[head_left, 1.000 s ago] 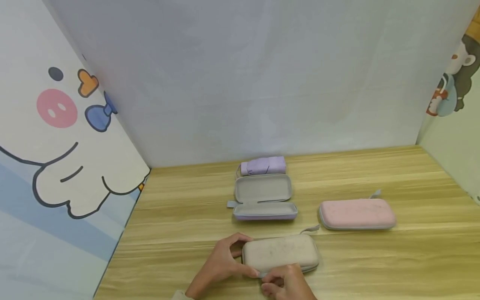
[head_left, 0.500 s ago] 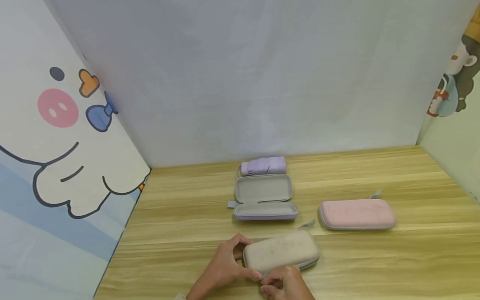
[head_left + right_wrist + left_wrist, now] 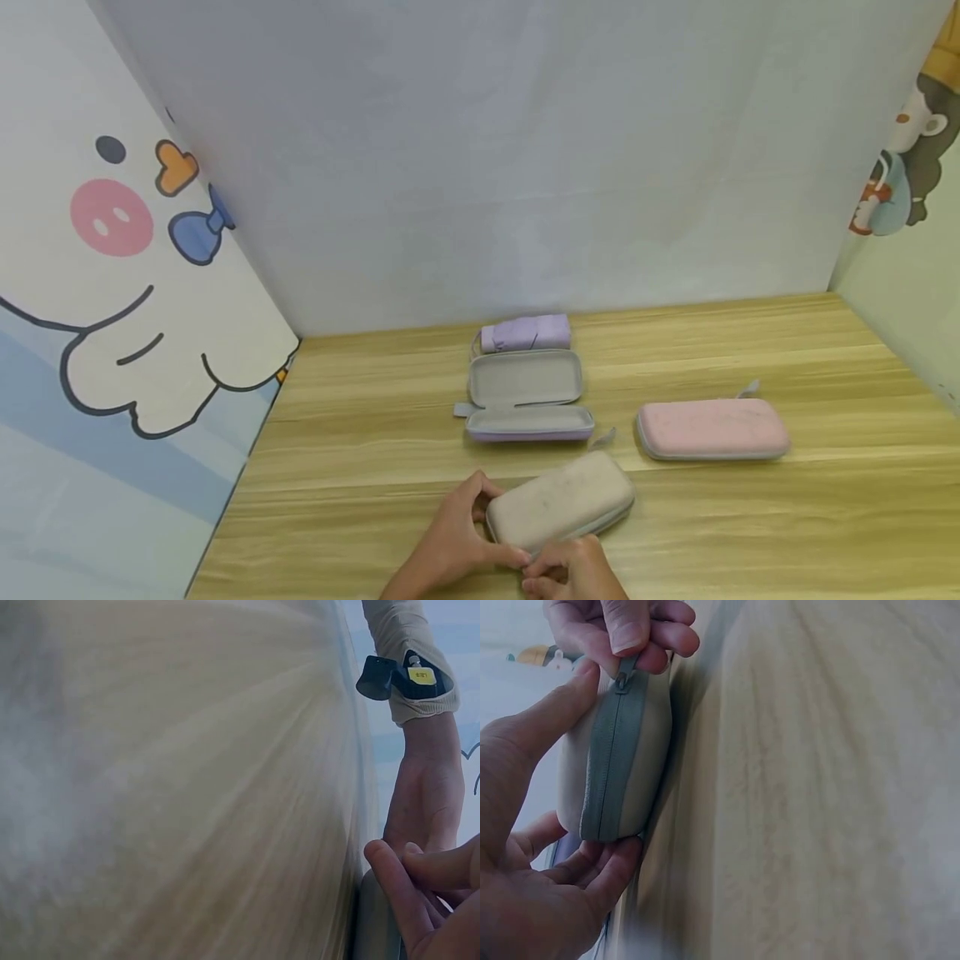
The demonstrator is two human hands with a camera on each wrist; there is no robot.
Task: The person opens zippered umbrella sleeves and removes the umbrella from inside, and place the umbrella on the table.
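Left hand (image 3: pixel 461 533) grips left end of cream oblong hard-shell zip case (image 3: pixel 558 504) on wood-grain table (image 3: pixel 825 533), nearside of open lilac hard-shell case (image 3: pixel 525 379). Right hand (image 3: pixel 576 571) pinches cream case's grey zip pull (image 3: pixel 622 682). Pink oblong hard-shell case (image 3: pixel 712 429) at right, closed. My read: lilac open, cream's zip in progress, pink not started.

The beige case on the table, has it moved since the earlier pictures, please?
Yes, the beige case has turned, its strap swinging closer to the open purple case.

Head view overlooks beige case (image 3: pixel 561 502), left wrist closer.
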